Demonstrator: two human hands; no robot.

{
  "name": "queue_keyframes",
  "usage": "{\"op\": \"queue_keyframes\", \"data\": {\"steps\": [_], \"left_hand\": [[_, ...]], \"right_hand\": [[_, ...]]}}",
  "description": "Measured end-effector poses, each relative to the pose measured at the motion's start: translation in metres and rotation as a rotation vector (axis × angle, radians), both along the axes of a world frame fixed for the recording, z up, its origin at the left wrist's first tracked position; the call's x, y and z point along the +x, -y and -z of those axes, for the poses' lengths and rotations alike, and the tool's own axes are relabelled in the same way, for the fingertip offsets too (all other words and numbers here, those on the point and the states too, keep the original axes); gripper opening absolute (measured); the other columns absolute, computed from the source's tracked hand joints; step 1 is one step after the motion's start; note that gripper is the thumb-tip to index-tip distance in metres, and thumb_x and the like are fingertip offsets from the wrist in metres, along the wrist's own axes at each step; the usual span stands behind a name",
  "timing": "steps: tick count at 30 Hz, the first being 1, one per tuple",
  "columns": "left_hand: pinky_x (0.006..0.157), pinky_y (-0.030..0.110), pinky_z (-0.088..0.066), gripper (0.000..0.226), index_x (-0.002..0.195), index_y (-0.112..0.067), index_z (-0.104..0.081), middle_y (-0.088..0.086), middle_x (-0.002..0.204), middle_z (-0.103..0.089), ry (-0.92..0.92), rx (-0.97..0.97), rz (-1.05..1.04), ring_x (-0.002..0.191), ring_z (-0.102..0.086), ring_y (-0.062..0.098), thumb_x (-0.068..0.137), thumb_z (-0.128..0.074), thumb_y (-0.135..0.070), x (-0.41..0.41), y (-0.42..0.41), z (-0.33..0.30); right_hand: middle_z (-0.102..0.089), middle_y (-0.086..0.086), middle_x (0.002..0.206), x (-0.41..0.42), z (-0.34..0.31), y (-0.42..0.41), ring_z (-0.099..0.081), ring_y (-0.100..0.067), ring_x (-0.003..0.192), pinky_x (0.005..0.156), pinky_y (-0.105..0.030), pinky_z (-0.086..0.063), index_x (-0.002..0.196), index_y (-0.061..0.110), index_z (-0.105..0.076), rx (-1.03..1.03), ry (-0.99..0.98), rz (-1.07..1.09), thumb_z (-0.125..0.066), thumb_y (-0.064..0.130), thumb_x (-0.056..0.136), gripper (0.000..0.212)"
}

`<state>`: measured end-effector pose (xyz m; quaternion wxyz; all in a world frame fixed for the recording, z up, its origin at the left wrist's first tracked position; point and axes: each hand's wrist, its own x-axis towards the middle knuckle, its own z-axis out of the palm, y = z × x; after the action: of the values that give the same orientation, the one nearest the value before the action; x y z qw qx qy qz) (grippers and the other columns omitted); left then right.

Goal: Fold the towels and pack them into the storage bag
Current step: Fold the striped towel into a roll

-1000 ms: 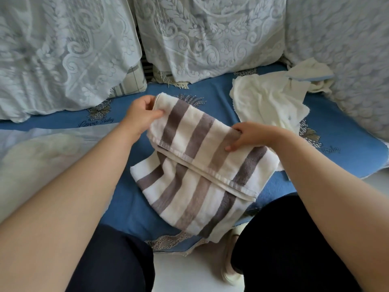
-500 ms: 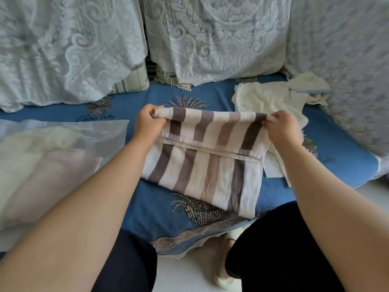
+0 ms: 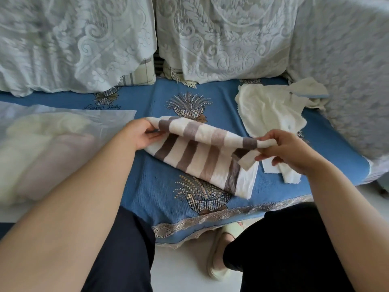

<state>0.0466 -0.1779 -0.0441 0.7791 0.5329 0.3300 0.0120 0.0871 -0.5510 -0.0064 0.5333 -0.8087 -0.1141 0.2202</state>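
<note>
A white towel with brown stripes lies folded on the blue sofa seat, its far edge lifted. My left hand grips the raised left corner. My right hand pinches the raised right corner, with a loose flap hanging under the fingers. A clear plastic storage bag lies at the left on the seat and holds pale folded towels. A crumpled cream towel lies at the right rear of the seat.
Lace-covered cushions line the back and right side of the sofa. The seat's front edge has a lace trim. My dark-trousered knees and a pale slipper are below on the white floor.
Both hands have lowered the towel's top edge forward and toward me, so the towel is doubling over on itself. The view has shifted left, showing more of the storage bag.
</note>
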Motion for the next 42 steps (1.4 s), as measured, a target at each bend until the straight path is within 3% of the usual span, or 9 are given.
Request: {"op": "queue_keyframes", "data": {"steps": [5,10,15,20,25,29,34,38,42], "left_hand": [[0.047,0.030,-0.056,0.027,0.086,-0.005,-0.056,0.016,0.082,-0.064,-0.207,0.338,0.126,0.063,-0.065,0.024,0.092,-0.032,0.007,-0.024,-0.005,-0.002],[0.066,0.035,-0.050,0.024,0.094,-0.007,-0.055,0.009,0.090,-0.059,-0.196,0.289,0.107,0.078,-0.059,0.023,0.097,-0.044,-0.028,-0.024,-0.005,0.001],[0.091,0.032,-0.043,0.038,0.122,-0.019,-0.053,0.006,0.119,-0.057,-0.053,0.982,0.182,0.107,-0.054,0.023,0.085,-0.061,-0.013,-0.010,-0.009,0.013],[0.102,0.041,-0.038,0.057,0.143,-0.026,-0.029,0.012,0.142,-0.042,-0.313,1.276,0.457,0.126,-0.043,0.036,0.090,-0.047,-0.021,-0.001,0.002,0.034],[0.092,0.040,-0.040,0.073,0.142,-0.014,-0.032,0.015,0.140,-0.046,-0.355,1.191,0.363,0.123,-0.047,0.036,0.087,-0.042,-0.060,0.009,0.009,0.037],[0.081,0.030,-0.041,0.081,0.134,-0.006,-0.047,0.014,0.134,-0.053,-0.365,1.085,0.428,0.115,-0.054,0.031,0.075,-0.069,-0.056,0.009,-0.001,0.035],[0.091,0.033,-0.039,0.094,0.142,-0.010,-0.035,0.010,0.143,-0.044,-0.382,0.989,0.395,0.124,-0.047,0.030,0.072,-0.069,-0.061,-0.001,-0.019,0.031],[0.107,0.041,-0.035,0.086,0.144,-0.005,-0.034,0.014,0.149,-0.038,-0.464,0.845,0.285,0.132,-0.041,0.033,0.086,-0.037,-0.070,-0.009,-0.015,0.036],[0.100,0.039,-0.042,0.073,0.139,-0.005,-0.042,0.014,0.139,-0.048,-0.432,0.765,0.239,0.122,-0.050,0.033,0.086,-0.055,-0.054,-0.015,-0.009,0.030]], "right_hand": [[-0.068,-0.010,0.101,-0.015,0.014,0.004,-0.072,-0.016,0.073,0.052,-0.024,-0.053,0.091,0.009,-0.063,-0.254,-0.082,-0.240,-0.066,-0.011,0.077,0.025],[-0.071,-0.008,0.095,-0.026,0.026,-0.010,-0.072,-0.017,0.071,0.053,-0.026,-0.054,0.093,0.017,-0.064,-0.406,-0.104,-0.408,-0.066,0.003,0.078,0.020],[-0.069,0.004,0.099,-0.026,0.020,-0.014,-0.073,-0.021,0.077,0.054,-0.027,-0.055,0.107,0.027,-0.061,-0.427,-0.290,-0.473,-0.075,0.042,0.076,0.037],[-0.066,0.002,0.079,-0.011,0.035,-0.029,-0.060,-0.018,0.056,0.046,-0.023,-0.038,0.082,0.019,-0.059,-0.580,0.166,-0.141,-0.065,0.039,0.085,0.021],[-0.053,-0.008,0.120,0.010,0.053,-0.039,-0.058,-0.028,0.103,0.078,-0.035,-0.047,0.127,0.019,-0.048,-0.794,0.318,0.057,-0.060,0.050,0.084,0.054],[-0.059,-0.009,0.083,0.027,0.049,-0.039,-0.054,-0.021,0.069,0.058,-0.029,-0.040,0.093,0.005,-0.062,-0.717,0.130,-0.042,-0.070,0.048,0.078,0.046],[-0.050,-0.012,0.121,0.040,0.036,-0.034,-0.048,-0.034,0.113,0.092,-0.043,-0.041,0.117,0.018,-0.054,-0.810,0.344,0.236,-0.069,0.043,0.079,0.048],[-0.041,-0.009,0.138,0.015,0.039,-0.083,-0.037,-0.031,0.127,0.104,-0.043,-0.034,0.135,0.018,-0.044,-0.674,0.691,0.060,-0.054,0.034,0.090,0.049],[-0.031,0.003,0.153,-0.016,0.057,-0.150,-0.024,-0.019,0.142,0.114,-0.043,-0.022,0.144,0.023,-0.036,-0.537,0.828,-0.348,-0.037,0.030,0.098,0.046]]}}
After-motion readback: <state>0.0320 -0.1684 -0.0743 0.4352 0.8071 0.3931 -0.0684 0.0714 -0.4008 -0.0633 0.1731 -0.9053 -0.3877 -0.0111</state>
